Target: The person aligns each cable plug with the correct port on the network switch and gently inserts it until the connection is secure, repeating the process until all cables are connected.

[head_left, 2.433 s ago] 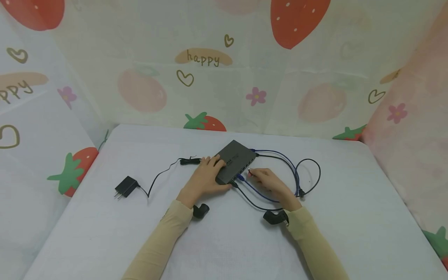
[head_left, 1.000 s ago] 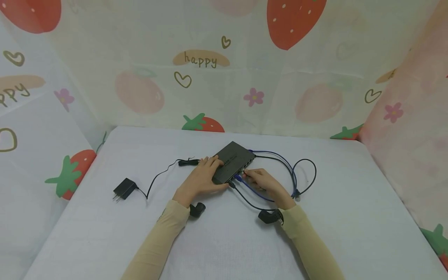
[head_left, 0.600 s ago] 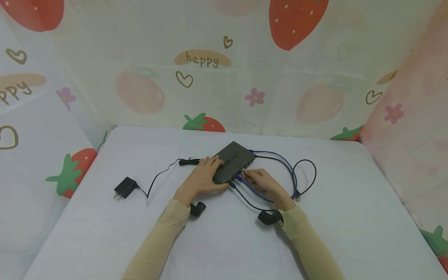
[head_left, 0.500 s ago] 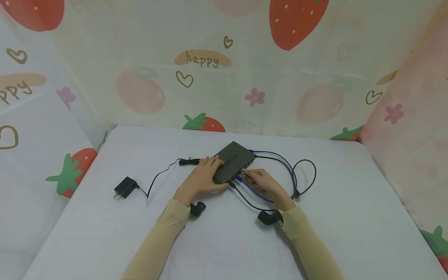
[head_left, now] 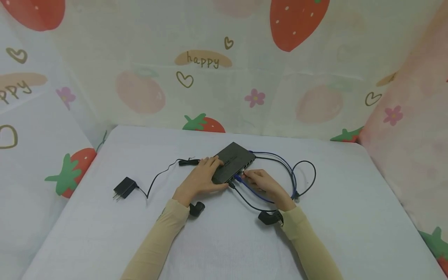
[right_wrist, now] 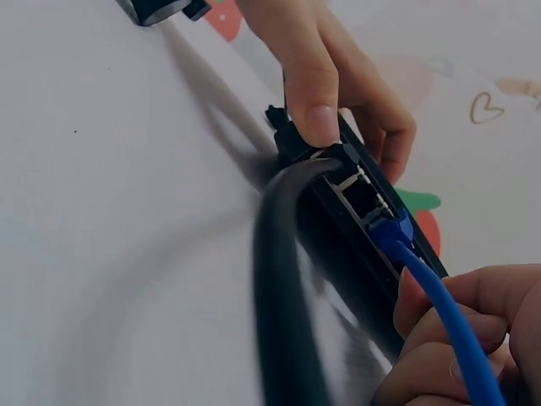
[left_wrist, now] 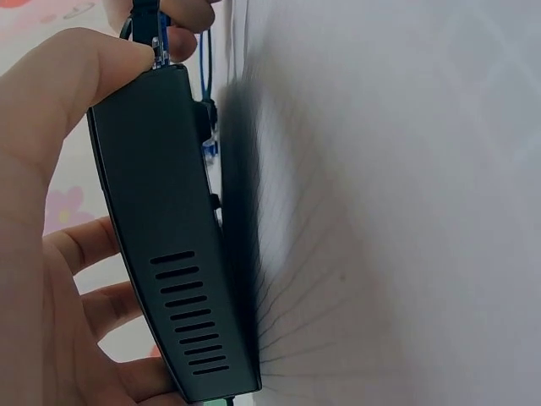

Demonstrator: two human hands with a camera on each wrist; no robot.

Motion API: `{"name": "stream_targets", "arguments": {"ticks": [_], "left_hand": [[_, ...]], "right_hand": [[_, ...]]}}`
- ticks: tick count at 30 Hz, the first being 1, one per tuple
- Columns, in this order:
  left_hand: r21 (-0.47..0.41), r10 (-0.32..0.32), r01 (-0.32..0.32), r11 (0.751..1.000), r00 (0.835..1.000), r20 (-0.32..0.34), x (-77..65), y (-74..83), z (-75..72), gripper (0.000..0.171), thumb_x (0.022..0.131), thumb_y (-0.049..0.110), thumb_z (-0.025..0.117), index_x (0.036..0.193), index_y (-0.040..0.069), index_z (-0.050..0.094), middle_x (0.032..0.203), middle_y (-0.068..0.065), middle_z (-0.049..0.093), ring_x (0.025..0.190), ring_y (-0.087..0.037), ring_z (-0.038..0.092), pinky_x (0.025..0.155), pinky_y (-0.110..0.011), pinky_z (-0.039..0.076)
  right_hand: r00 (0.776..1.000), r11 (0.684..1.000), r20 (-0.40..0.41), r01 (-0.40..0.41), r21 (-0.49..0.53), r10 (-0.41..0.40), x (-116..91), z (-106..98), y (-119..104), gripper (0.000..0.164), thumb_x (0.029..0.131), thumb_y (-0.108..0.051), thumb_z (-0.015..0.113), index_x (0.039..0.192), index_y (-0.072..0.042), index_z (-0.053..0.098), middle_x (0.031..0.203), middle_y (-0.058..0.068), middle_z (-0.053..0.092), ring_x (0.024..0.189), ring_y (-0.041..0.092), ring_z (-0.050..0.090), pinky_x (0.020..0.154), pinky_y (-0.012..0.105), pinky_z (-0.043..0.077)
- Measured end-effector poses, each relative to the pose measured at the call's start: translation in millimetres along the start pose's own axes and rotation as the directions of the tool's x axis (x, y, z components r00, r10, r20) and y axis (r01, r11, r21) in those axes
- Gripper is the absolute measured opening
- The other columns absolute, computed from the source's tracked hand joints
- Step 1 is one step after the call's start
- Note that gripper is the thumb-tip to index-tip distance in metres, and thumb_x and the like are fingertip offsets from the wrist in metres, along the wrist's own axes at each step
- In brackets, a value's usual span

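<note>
A black network switch [head_left: 232, 161] lies in the middle of the white table. My left hand [head_left: 203, 177] grips its near left end; in the left wrist view the thumb [left_wrist: 110, 63] presses one edge and the fingers wrap the opposite side. My right hand [head_left: 266, 184] has its fingertips right at the port side, pinching a small pale piece [head_left: 243, 171] whose kind I cannot tell. In the right wrist view those curled fingers are partly behind a blue network cable [right_wrist: 448, 317], whose plug sits in a port. A black cable [right_wrist: 283, 254] enters beside it, near my left thumb.
A black power adapter [head_left: 126, 188] lies on the left, its thin cord running to a tied bundle [head_left: 189, 162] beside the switch. Blue and black cables [head_left: 293, 177] loop to the right. A black wrist camera [head_left: 269, 217] sits by the right sleeve. Strawberry-print cloth [head_left: 210, 89] hangs behind the table.
Since the earliest frame, my right hand has moved slightly left, bringing the small pale piece up to the ports. Over the last second both hands have stayed nearly still.
</note>
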State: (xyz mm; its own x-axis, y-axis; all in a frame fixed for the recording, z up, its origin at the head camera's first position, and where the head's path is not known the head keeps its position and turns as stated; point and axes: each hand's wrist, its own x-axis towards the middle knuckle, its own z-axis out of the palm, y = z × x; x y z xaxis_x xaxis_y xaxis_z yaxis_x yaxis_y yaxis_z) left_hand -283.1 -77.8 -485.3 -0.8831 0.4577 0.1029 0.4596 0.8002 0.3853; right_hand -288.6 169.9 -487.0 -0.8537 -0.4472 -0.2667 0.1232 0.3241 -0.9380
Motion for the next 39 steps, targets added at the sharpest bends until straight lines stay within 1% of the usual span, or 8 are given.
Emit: {"name": "stream_targets", "arguments": {"ticks": [9, 15, 22, 25, 32, 34, 36, 39], "left_hand": [[-0.004, 0.015, -0.015, 1.0, 1.0, -0.001, -1.9, -1.0, -1.9, 0.07, 0.074, 0.059, 0.064, 0.128, 0.018, 0.046, 0.145, -0.013, 0.035, 0.133, -0.038, 0.031, 0.114, -0.046, 0.02], [-0.004, 0.021, -0.021, 1.0, 1.0, -0.009, -2.2, -5.5, 0.7, 0.069, 0.074, 0.058, 0.065, 0.127, 0.019, 0.046, 0.145, -0.012, 0.036, 0.132, -0.035, 0.033, 0.113, -0.044, 0.022], [-0.023, 0.012, -0.012, 1.0, 1.0, 0.003, -2.8, -4.7, -2.5, 0.069, 0.075, 0.061, 0.062, 0.128, 0.019, 0.046, 0.146, -0.012, 0.035, 0.133, -0.033, 0.033, 0.113, -0.044, 0.022], [-0.026, 0.007, -0.007, 1.0, 1.0, 0.007, -2.6, -4.0, -4.1, 0.069, 0.075, 0.061, 0.062, 0.129, 0.019, 0.046, 0.146, -0.011, 0.034, 0.133, -0.032, 0.033, 0.113, -0.044, 0.023], [-0.047, -0.006, 0.007, 0.999, 1.0, 0.018, -2.8, -4.5, -6.4, 0.069, 0.074, 0.061, 0.062, 0.129, 0.022, 0.046, 0.144, -0.009, 0.036, 0.132, -0.031, 0.034, 0.107, -0.046, 0.033], [-0.049, -0.008, 0.01, 0.999, 1.0, 0.023, -2.9, -4.9, -6.8, 0.069, 0.074, 0.061, 0.062, 0.129, 0.022, 0.045, 0.144, -0.008, 0.036, 0.131, -0.03, 0.035, 0.106, -0.045, 0.034], [-0.052, 0.005, -0.004, 0.999, 1.0, 0.02, -2.4, -5.2, -6.3, 0.068, 0.074, 0.06, 0.063, 0.128, 0.021, 0.046, 0.143, -0.009, 0.037, 0.131, -0.03, 0.036, 0.107, -0.045, 0.034], [-0.052, 0.022, -0.021, 0.998, 1.0, 0.012, -1.5, -5.6, -5.2, 0.067, 0.074, 0.059, 0.064, 0.126, 0.021, 0.047, 0.142, -0.009, 0.039, 0.13, -0.03, 0.037, 0.107, -0.044, 0.033]], "right_hand": [[0.999, 0.999, -0.024, -0.032, -0.035, 0.032, -1, 4, -4, 0.035, 0.1, -0.028, 0.039, 0.098, -0.001, 0.062, 0.054, -0.006, 0.031, 0.044, 0.007, 0.02, 0.041, 0.019, 0.022], [1.0, 0.998, -0.022, -0.015, -0.062, 0.014, 1, 7, -3, 0.035, 0.101, -0.027, 0.038, 0.099, -0.001, 0.061, 0.054, -0.005, 0.031, 0.044, 0.008, 0.02, 0.041, 0.02, 0.021], [0.999, 0.999, -0.028, -0.023, -0.023, 0.023, 2, 8, -1, 0.034, 0.1, -0.029, 0.039, 0.097, -0.003, 0.06, 0.053, -0.006, 0.03, 0.045, 0.007, 0.019, 0.042, 0.02, 0.022], [1.0, 1.0, -0.02, -0.01, -0.019, 0.009, 2, 8, -2, 0.034, 0.1, -0.028, 0.038, 0.096, -0.002, 0.06, 0.054, -0.006, 0.029, 0.045, 0.007, 0.019, 0.042, 0.02, 0.022], [1.0, 1.0, 0.001, -0.008, 0.018, 0.008, 3, 6, -2, 0.032, 0.1, -0.027, 0.04, 0.094, -0.004, 0.06, 0.054, -0.006, 0.029, 0.044, 0.007, 0.019, 0.041, 0.02, 0.021], [1.0, 1.0, 0.02, -0.006, 0.022, 0.006, 0, 7, -9, 0.032, 0.1, -0.025, 0.039, 0.094, -0.001, 0.059, 0.055, -0.005, 0.03, 0.044, 0.006, 0.02, 0.042, 0.019, 0.022], [1.0, 1.0, 0.029, -0.009, 0.026, 0.008, -3, 9, -16, 0.033, 0.101, -0.024, 0.038, 0.095, 0.001, 0.058, 0.056, -0.004, 0.031, 0.044, 0.006, 0.021, 0.042, 0.019, 0.023], [0.999, 0.999, 0.042, -0.017, 0.035, 0.016, -2, 8, -18, 0.033, 0.101, -0.02, 0.036, 0.096, 0.006, 0.056, 0.057, -0.003, 0.032, 0.044, 0.006, 0.022, 0.042, 0.019, 0.023]]}}
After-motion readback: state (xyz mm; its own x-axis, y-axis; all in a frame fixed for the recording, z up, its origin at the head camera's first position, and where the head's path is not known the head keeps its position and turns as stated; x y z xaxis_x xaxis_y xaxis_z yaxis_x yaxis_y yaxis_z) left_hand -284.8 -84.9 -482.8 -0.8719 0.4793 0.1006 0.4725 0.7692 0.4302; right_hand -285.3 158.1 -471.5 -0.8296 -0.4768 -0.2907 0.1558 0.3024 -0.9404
